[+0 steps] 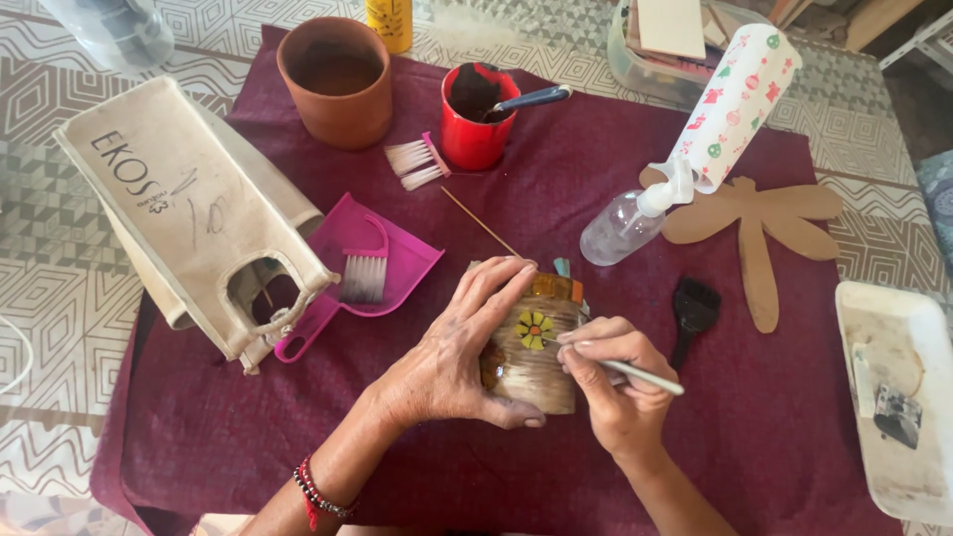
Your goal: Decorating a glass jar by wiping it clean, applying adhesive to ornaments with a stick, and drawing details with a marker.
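My left hand wraps around a small pot lying on its side on the maroon cloth, decorated with coloured tile pieces and a yellow flower. My right hand grips a thin white-handled tool, its tip touching the pot next to the flower. A thin wooden stick lies just beyond the pot.
On the cloth: a terracotta pot, a red cup with a spoon, small brushes, a pink dustpan with brush, a black brush, a spray bottle, a cardboard dragonfly. A canvas bag lies left, a white tray right.
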